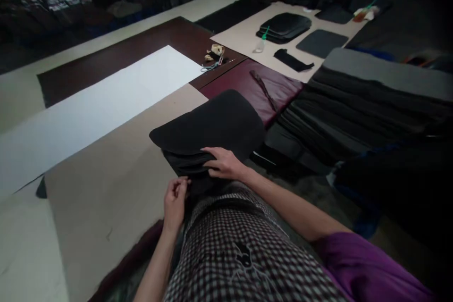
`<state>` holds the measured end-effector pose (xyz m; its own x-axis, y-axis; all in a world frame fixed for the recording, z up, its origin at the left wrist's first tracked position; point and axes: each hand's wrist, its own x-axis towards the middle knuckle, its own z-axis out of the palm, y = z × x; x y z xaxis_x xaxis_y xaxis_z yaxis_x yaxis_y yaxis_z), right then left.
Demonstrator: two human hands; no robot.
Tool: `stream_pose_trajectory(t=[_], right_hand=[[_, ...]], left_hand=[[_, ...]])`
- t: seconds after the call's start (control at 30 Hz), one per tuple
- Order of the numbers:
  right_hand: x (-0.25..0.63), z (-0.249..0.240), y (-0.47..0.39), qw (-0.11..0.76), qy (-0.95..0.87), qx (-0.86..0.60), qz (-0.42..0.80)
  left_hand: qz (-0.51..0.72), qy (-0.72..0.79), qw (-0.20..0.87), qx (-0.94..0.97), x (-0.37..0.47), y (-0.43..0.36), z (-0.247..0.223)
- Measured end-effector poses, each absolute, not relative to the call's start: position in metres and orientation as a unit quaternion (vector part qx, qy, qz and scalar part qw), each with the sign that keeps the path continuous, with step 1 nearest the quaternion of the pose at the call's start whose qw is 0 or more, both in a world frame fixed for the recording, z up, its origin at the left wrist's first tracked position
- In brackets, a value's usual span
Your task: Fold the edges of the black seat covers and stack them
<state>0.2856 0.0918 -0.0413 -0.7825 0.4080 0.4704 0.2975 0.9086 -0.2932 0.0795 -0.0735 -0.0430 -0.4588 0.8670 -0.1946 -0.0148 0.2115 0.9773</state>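
A stack of black fabric pieces [212, 134] was lain on the brown paper sheet [116, 184] at the table's near edge. The right hand [223, 163] was pressed flat upon it, fingers open; the left hand [175, 198] seemed pinched on its lower edge, though dimly seen.

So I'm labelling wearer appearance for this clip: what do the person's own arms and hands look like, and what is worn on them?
Both arms are bare from wrist to above the elbow. The left hand and right hand wear no gloves; no rings, watch or bands are visible. A purple short sleeve covers the right upper arm. The left sleeve is out of view.
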Motion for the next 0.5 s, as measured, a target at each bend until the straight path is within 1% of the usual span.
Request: stream_pose_trajectory(t=[0.07,0.1,0.17,0.23,0.3,0.4,0.5], right_hand=[[0.284,-0.04,0.094,0.281,-0.935,-0.188,0.11],[0.284,-0.039,0.095,0.285,-0.933,-0.187,0.113],[0.283,-0.036,0.095,0.284,-0.933,-0.186,0.12],[0.284,-0.031,0.091,0.268,-0.938,-0.176,0.129],[0.287,-0.025,0.085,0.228,-0.952,-0.147,0.139],[0.293,-0.018,0.075,0.153,-0.969,-0.093,0.171],[0.305,-0.017,0.073,0.138,-0.966,-0.069,0.208]], left_hand=[[0.574,0.584,0.553,0.156,0.081,-0.062,-0.037],[0.594,0.53,0.598,0.095,0.079,-0.055,-0.035],[0.619,0.441,0.65,0.025,0.069,-0.037,-0.03],[0.617,0.392,0.682,0.006,0.056,-0.022,-0.026],[0.617,0.373,0.693,0.007,0.046,-0.011,-0.022],[0.658,0.39,0.644,-0.003,0.045,-0.002,-0.016],[0.676,0.431,0.598,-0.026,0.058,0.001,-0.012]])
